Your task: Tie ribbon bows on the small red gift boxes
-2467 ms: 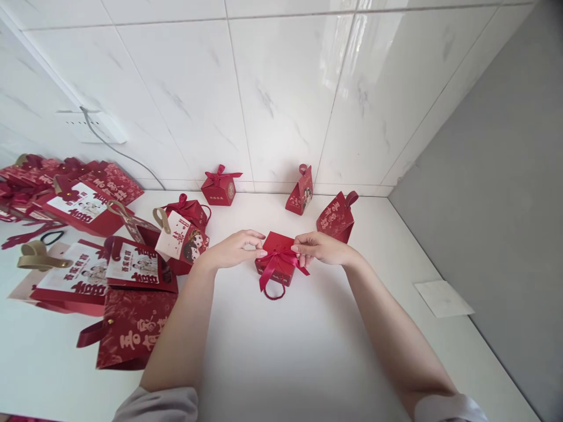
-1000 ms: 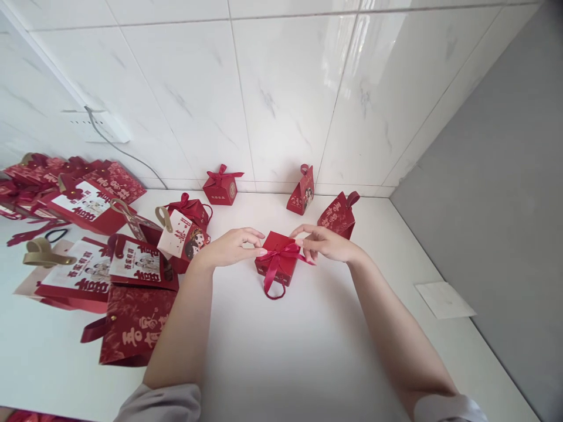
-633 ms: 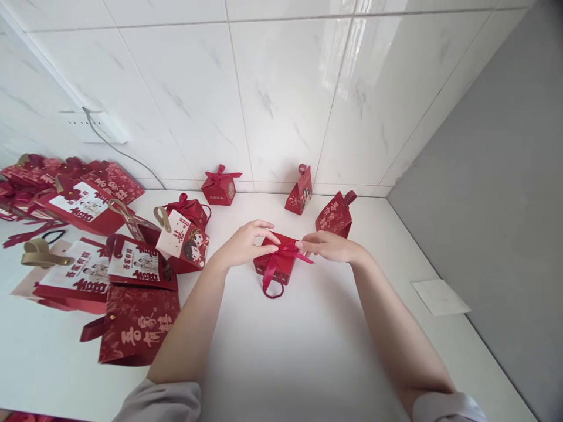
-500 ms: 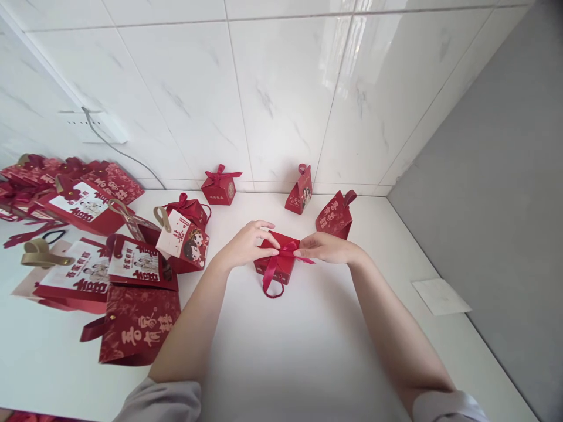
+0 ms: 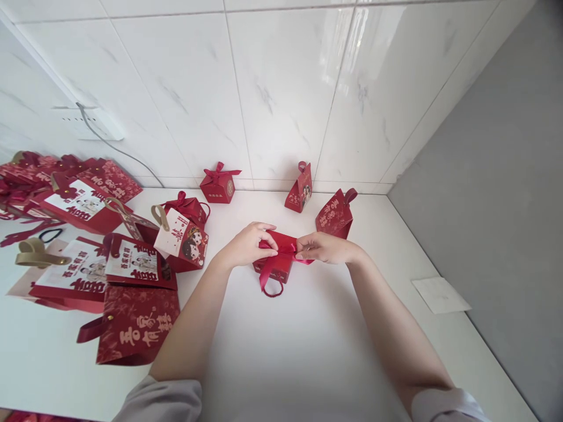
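Observation:
A small red gift box (image 5: 281,273) sits on the white table between my hands, with a cord handle looping off its near side. Across its top runs a shiny red ribbon (image 5: 266,273), formed into a bow, one tail hanging over the near left edge. My left hand (image 5: 251,243) pinches the ribbon at the left of the knot, thumb against fingertips. On the other side my right hand (image 5: 324,248) grips the ribbon's right part between thumb and fingers. The fingers partly cover the knot and the box's top.
Several red gift boxes stand at the left, among them a portrait-printed one (image 5: 187,241). Near the tiled wall are a bow-tied box (image 5: 217,186), a triangular box (image 5: 299,190) and a tilted box (image 5: 335,215). A white tile-like piece (image 5: 441,294) lies at right.
My hands have drawn slightly apart, pulling the ribbon outward on both sides. The box has shifted a little to the left.

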`<state>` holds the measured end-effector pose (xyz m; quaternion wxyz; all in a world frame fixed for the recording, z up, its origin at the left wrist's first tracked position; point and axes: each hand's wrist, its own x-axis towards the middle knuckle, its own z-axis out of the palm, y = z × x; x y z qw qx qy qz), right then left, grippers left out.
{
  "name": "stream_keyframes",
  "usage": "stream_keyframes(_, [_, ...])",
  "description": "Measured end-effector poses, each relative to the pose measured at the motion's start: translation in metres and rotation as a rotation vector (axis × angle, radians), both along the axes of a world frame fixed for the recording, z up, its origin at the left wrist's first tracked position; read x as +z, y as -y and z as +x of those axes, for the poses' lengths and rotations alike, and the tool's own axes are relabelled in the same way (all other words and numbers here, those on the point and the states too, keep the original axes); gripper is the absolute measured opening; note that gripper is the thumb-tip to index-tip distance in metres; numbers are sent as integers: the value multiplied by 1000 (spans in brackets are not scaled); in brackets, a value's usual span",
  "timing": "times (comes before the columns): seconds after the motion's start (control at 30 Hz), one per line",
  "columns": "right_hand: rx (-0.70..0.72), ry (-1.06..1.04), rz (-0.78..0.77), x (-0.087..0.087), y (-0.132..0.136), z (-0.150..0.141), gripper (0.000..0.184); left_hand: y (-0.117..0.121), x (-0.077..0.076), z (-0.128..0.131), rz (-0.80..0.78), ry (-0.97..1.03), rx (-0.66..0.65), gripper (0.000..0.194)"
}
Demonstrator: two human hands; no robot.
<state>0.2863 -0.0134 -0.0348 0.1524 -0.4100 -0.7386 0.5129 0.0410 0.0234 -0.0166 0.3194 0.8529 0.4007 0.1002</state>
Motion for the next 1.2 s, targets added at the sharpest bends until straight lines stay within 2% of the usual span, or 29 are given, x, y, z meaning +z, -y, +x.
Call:
stream_keyframes(0.1, [-31, 29, -14, 1, 0, 4, 36, 1, 6, -4, -16, 18, 8, 21])
stream_keyframes(0.2, [-130, 40, -27, 4, 2, 10, 39, 2, 18, -15, -50, 46, 21, 31])
stream_keyframes(0.33, [-236, -52, -33, 7, 4, 11, 34, 0, 27, -30, -82, 37, 27, 35])
stream_keyframes(0.5, [-152, -156, -32, 6, 5, -2, 35, -5, 23, -36, -83, -27, 5, 32])
stream_keyframes(0.63, [-125, -101, 38, 4, 5, -10, 26, -5, 21, -32, -89, -27, -17, 26])
stream_keyframes(0.77, [-98, -98, 9, 3, 4, -11, 29, -3, 22, -30, -140, -29, -66, 33])
stream_keyframes(0.93, [-96, -107, -8, 1, 3, -10, 33, -7, 18, -32, -137, -64, -17, 45])
stream_keyframes(1.2, [-49, -97, 42, -3, -1, -9, 32, -12, 10, -33, -131, -69, -38, 42])
